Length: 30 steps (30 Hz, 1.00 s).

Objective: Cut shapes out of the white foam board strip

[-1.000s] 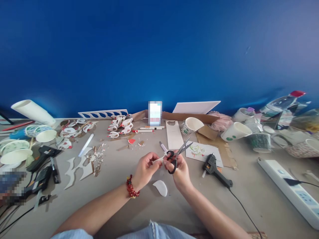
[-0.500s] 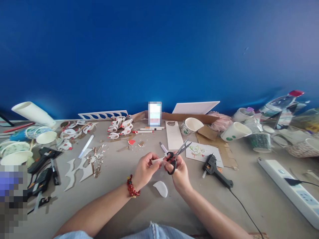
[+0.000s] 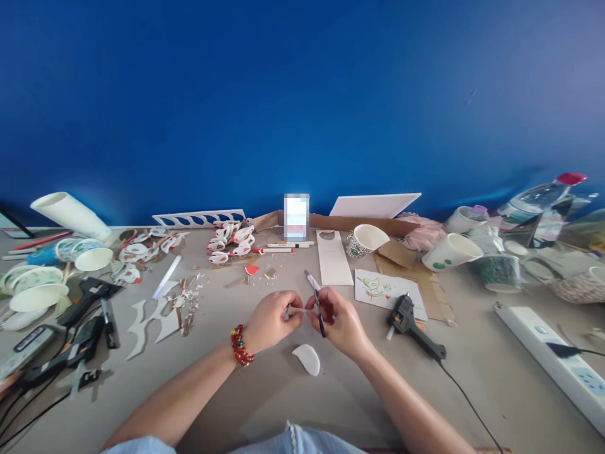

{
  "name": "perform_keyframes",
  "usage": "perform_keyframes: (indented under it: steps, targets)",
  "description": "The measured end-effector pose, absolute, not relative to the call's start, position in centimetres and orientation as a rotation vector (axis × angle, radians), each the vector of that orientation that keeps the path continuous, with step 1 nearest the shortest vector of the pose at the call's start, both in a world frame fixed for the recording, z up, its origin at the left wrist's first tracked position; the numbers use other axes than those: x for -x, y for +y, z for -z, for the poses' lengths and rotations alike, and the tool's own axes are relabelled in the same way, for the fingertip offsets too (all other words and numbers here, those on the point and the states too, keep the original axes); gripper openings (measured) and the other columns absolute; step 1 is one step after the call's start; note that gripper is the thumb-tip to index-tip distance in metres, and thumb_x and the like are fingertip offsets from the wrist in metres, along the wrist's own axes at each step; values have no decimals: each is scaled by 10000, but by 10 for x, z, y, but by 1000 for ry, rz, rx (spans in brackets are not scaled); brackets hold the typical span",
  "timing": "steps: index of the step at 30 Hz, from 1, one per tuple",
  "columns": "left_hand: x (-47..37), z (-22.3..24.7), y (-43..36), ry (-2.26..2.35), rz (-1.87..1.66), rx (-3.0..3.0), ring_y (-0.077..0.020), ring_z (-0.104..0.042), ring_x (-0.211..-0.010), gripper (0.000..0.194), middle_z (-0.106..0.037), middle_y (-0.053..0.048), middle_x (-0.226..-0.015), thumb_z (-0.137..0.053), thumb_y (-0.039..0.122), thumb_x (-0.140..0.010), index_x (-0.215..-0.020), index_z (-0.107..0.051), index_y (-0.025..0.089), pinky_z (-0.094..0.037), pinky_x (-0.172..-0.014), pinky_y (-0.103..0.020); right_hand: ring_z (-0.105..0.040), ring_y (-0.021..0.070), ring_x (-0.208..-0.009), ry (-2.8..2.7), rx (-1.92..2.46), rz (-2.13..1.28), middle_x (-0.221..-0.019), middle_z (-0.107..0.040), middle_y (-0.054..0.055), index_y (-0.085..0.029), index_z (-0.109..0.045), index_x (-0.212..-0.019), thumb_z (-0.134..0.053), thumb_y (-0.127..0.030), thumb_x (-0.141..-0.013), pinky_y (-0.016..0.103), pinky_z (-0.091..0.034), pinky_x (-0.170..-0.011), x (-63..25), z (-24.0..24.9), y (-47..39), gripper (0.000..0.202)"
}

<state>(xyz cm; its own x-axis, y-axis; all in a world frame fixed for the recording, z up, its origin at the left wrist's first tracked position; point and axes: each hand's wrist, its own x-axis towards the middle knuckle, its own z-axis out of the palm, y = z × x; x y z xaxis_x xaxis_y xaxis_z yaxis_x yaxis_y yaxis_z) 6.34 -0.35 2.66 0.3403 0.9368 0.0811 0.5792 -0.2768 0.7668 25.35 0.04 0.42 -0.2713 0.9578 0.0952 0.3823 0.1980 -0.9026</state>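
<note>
My left hand point(image 3: 274, 317), with a red bead bracelet at the wrist, is closed in a pinch on a small white piece point(image 3: 297, 309), mostly hidden by the fingers. Beside it my right hand point(image 3: 343, 320) is closed on black-handled scissors point(image 3: 321, 315), held nearly upright. The fingertips of both hands are close together over the table. Just below them a white curved cutout point(image 3: 308, 359) lies flat. A pale marker point(image 3: 311, 279) lies partly behind the scissors.
A black glue gun point(image 3: 413, 328) and a drawing point(image 3: 382, 291) lie to the right, near a power strip point(image 3: 553, 362). Cutout scraps point(image 3: 165, 321), glue guns point(image 3: 78, 347) and paper cups point(image 3: 38, 296) crowd the left. A phone point(image 3: 296, 217) stands at the back.
The scissors have turned from slanting up-right to nearly upright. My hands have rotated, and the white piece between them shows less. The view has shifted slightly.
</note>
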Motion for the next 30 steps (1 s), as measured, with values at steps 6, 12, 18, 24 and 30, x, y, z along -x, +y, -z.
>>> perform_keyframes:
  steps: [6,12,18,24,30]
  targets:
    - [-64,-29,-4,1327,-775,-1958,-181,-589,-729,38,-650,-9,-772,-579,179,-805,-780,-577,209,-435,-695,-272,-418,101,-524,-1568,1202,-1231,-638,-540,-48,-210,-567,-807,-674,-169,-678,221,-334,-500,-251,0,2,173]
    - [-72,-19,-10,1140,-978,-1555,-171,-614,-822,93,-658,-24,-853,-589,275,-861,-880,-594,184,-477,-766,-250,-505,121,-622,-1208,1100,-1369,-738,-600,-17,-200,-572,-803,-699,-226,-667,216,-388,-543,-249,2,4,187]
    - [-79,-6,-15,1216,-1008,-1483,-143,-570,-691,192,-633,-11,-746,-590,349,-883,-820,-601,168,-440,-613,-210,-507,123,-618,-1205,1115,-1361,-728,-598,-15,-198,-573,-788,-742,-261,-665,217,-390,-538,-244,2,1,219]
    - [-75,-19,-9,1199,-1100,-1286,-164,-613,-724,221,-673,-37,-770,-613,372,-860,-878,-638,153,-482,-681,-242,-483,130,-586,-1420,1182,-1140,-746,-580,-12,-234,-597,-1051,-742,-254,-741,236,-405,-527,-251,1,-5,343]
    - [-59,-44,-3,1190,-1358,-1258,-212,-651,-921,230,-702,-63,-940,-614,397,-879,-921,-651,174,-488,-872,-310,-419,132,-506,-1682,1085,-1114,-593,-500,-21,-221,-565,-701,-748,-391,-759,248,-319,-465,-247,1,-15,257]
